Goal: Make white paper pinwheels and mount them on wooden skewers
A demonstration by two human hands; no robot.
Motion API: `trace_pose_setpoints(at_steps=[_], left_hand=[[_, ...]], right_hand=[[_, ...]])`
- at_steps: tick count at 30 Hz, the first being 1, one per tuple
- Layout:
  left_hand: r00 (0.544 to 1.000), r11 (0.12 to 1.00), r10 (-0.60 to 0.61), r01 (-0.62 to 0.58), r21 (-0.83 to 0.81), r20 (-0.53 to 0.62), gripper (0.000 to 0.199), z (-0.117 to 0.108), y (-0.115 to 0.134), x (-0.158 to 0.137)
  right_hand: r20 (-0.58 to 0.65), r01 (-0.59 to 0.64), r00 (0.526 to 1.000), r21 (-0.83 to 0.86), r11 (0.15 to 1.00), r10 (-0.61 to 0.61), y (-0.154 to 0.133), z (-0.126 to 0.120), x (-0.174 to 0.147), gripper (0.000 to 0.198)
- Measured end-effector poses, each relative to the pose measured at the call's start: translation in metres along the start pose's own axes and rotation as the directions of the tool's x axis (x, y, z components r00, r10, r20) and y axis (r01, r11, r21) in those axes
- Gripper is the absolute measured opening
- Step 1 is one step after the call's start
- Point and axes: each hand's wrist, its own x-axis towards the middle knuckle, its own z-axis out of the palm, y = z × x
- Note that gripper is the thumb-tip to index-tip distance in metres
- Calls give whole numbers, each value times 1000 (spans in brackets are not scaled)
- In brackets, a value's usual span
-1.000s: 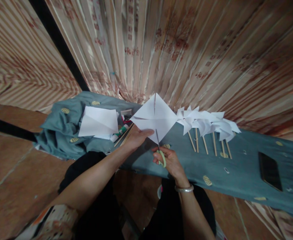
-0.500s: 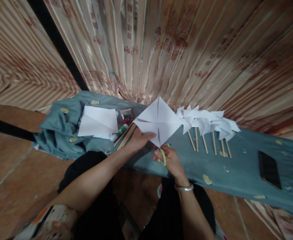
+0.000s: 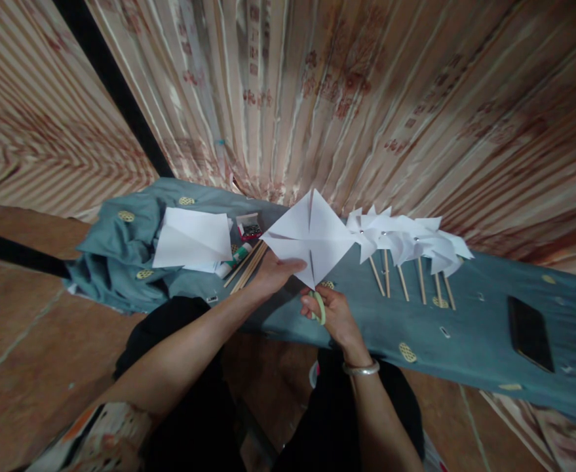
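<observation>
My left hand (image 3: 278, 271) pinches the lower left edge of a white square of paper (image 3: 329, 239), thumb on top. The paper is turned like a diamond, with slits running in from its upper, left and lower corners. In my right hand (image 3: 335, 311) is a pair of scissors (image 3: 320, 309) with light green handles, held at the paper's bottom corner. The paper hides most of the blades. Just right of the paper lie several white paper pinwheels (image 3: 405, 239) on wooden sticks.
A stack of white paper (image 3: 192, 236) lies at the left on the green cloth (image 3: 288, 331). Beside it are a small box of pins (image 3: 249, 227), a glue stick (image 3: 236, 259) and several loose wooden sticks (image 3: 248, 269). A black phone (image 3: 530, 333) rests at the right. Curtains (image 3: 307, 98) hang behind.
The paper has shifted very slightly left. Both hands keep their grip, and the scissors stay at the bottom corner.
</observation>
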Motion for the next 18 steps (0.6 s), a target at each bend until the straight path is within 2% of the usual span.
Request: trace_pose_setpoints(at_steps=[10,18], left_hand=[[1000,1000,-9,9,-7,12,23,-1,0,0],[998,999,25,-24,-24,66,25,0,-12,-1]], right_hand=[[-12,15,1000,-5,1000,-15,0,1,-1,50],[-34,49,998,-77,996,-52,-3,0,-1,49]])
